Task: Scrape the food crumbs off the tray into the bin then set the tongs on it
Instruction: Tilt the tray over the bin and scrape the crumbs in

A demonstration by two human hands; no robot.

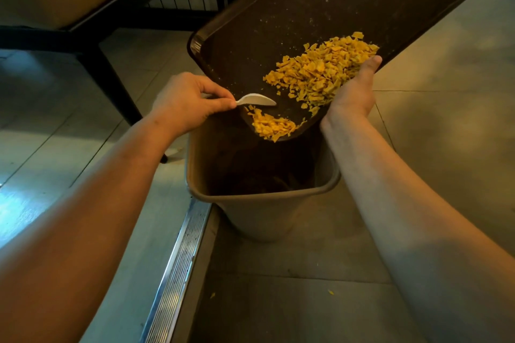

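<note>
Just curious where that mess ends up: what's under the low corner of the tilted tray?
The open bin stands under the tray corner where yellow crumbs gather. Its inside is dark, so its contents cannot be made out.

Dim warm light, floor glare left, wide-angle edge distortion.

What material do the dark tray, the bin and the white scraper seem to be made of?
The tray: probably moulded plastic, dark brown, with a matt, finely textured face and a rounded raised rim.
The bin: likely plastic, beige and smooth, with a rolled lip and thin, slightly tapered walls.
The scraper, pinched by the left hand: seemingly white plastic, thin and dull; whether it is a spoon or a knife is unclear.
</note>
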